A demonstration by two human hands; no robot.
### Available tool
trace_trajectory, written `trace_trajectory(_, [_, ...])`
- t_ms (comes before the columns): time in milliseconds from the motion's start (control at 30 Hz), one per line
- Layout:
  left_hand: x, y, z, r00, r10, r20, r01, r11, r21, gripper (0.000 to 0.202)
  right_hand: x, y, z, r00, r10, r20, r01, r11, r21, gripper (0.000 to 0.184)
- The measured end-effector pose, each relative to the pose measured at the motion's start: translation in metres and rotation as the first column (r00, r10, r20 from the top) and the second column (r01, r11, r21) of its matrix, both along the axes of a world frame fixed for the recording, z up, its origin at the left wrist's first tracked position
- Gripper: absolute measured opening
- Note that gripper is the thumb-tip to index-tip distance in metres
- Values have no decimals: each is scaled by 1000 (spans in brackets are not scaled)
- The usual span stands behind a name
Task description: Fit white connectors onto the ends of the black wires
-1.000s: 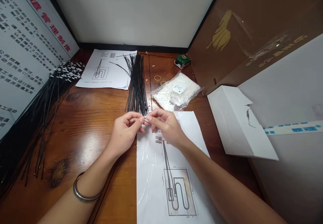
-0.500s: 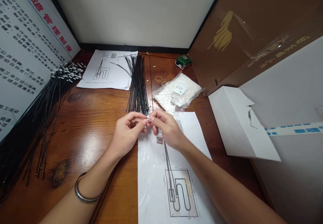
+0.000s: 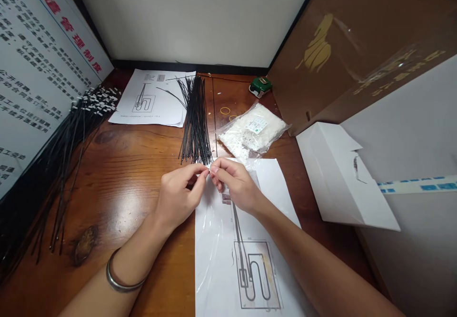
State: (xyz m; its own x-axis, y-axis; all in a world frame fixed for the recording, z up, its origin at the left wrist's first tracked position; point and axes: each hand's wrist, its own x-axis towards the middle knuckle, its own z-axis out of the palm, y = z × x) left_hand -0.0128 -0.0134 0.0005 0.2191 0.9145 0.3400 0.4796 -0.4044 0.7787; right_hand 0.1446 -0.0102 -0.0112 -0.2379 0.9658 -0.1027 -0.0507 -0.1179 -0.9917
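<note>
Over the top edge of a printed drawing sheet [image 3: 214, 279], both my hands meet fingertip to fingertip. My left hand [image 3: 178, 191] is closed in a pinch of thumb and forefinger; what it grips is mostly hidden. Thumb and fingers of my right hand [image 3: 235, 183] are pinched too, around a tiny white piece, too small to make out fully. Just beyond the fingertips lies a bundle of black wires [image 3: 195, 126]. To the right of that bundle rests a clear plastic bag [image 3: 262, 133] of small white parts.
Wires with white connectors on their ends [image 3: 94, 100] lie along the left side. A second drawing sheet [image 3: 124, 110] is at the back left. A green tape measure [image 3: 260, 86], rubber bands [image 3: 224, 111] and a white folded box [image 3: 339, 179] are on the right, beside a brown carton [image 3: 357, 26].
My left hand's fingers have drawn closer together and its wrist has turned slightly. The right hand stays nearly in place; the view has shifted a little.
</note>
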Motion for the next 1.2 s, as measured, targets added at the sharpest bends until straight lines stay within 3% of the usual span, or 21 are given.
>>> trace_trajectory(100, [0,0,-1,1000,2,17,-2,1000,-4,12,-1,-1,2,1000,7,13,-7,1000,26,24])
trace_trajectory(200, [2,0,-1,990,23,138,-4,991,-134,11,-1,-2,3,1000,-3,17,2,999,51,24])
trace_trajectory(333, [3,2,0,945,65,322,55,934,-352,13,-1,-3,0,1000,-17,13,16,997,72,23])
trace_trajectory(467, [2,6,3,914,63,401,138,881,-453,14,0,-3,-1,999,-23,27,21,997,71,22])
trace_trajectory(633, [-3,11,8,884,30,467,246,818,-519,17,2,-3,-1,999,20,47,-24,997,74,21])
trace_trajectory(800, [-6,13,9,877,30,480,280,781,-559,15,5,-2,-1,997,72,36,-74,996,55,20])
trace_trajectory(1200, [-5,13,10,880,17,474,291,771,-567,16,7,0,-2,993,106,52,-109,993,48,19])
